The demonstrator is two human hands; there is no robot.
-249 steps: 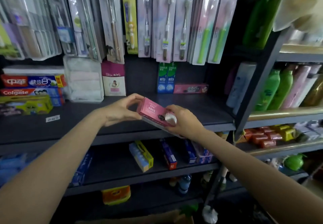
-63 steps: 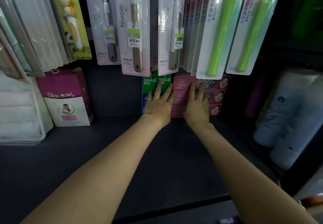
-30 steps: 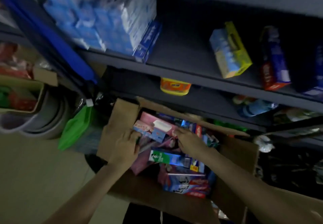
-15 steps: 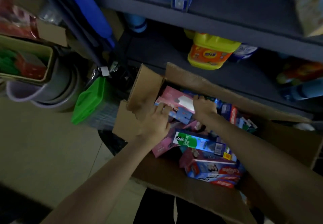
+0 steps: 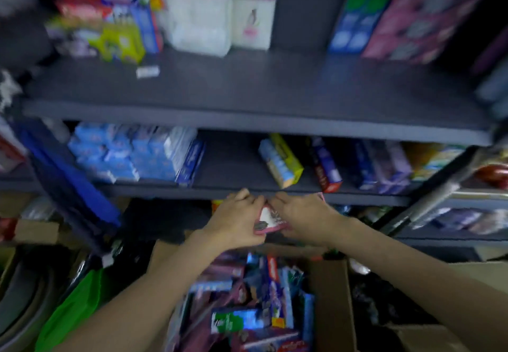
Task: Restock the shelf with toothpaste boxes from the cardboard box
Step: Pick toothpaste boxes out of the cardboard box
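Above cardboard box (image 5: 331, 291), both hands grip pink toothpaste box (image 5: 270, 221), end-on.

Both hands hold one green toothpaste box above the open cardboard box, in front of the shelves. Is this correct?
Not quite. In the head view the toothpaste box held by the left hand and right hand is pink, not green. The rest holds: it is above the cardboard box.

- The box (image 5: 268, 219) between my hands is pink with a white end panel.
- The shelf (image 5: 247, 87) above it is dark grey.
- At the back of that shelf, a stack (image 5: 417, 21) is pink beside a green-and-blue carton (image 5: 354, 10).
- Below the shelf, packs (image 5: 129, 153) are light blue.
- The bag (image 5: 74, 310) far below the shelf, to the left, is bright green.
- The crate (image 5: 332, 305) is brown cardboard.
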